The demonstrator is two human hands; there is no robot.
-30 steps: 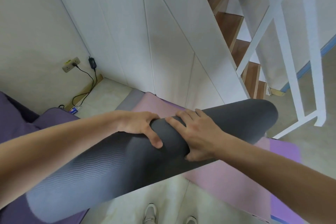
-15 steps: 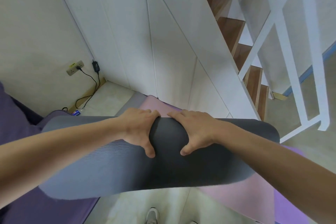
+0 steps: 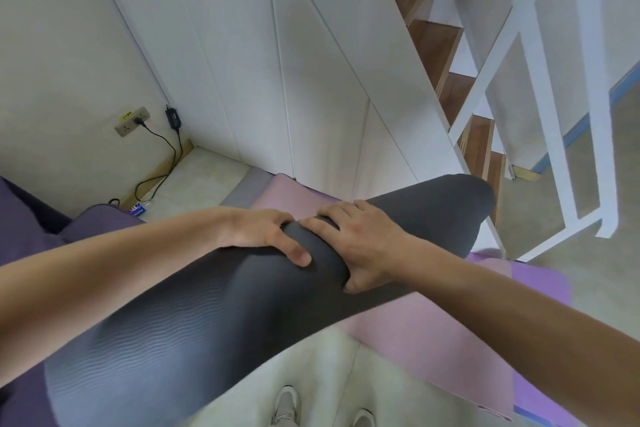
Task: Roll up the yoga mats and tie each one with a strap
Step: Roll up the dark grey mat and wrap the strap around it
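Observation:
A dark grey yoga mat (image 3: 214, 329), rolled into a thick tube with a wavy ribbed surface, hangs in the air and slants from lower left to upper right. My left hand (image 3: 263, 236) grips it from the left near its middle, thumb on top. My right hand (image 3: 360, 239) clasps it right beside, fingers over the top and thumb underneath. Beneath it a pink mat (image 3: 412, 336) lies flat on the floor. A purple mat (image 3: 533, 284) lies under the pink one at right. No strap is visible.
White panelled stair cladding (image 3: 311, 87) and wooden steps (image 3: 446, 87) stand ahead, with a white railing (image 3: 561, 121) at right. A wall socket with black cables (image 3: 166, 163) sits at left. Dark purple cushions (image 3: 93, 222) lie at lower left. My shoes (image 3: 287, 406) stand on pale floor tiles.
Half a second ago the rolled grey mat was level; its right end has now swung up and its left end down, back to the slant of one second ago. Both hands kept their grip.

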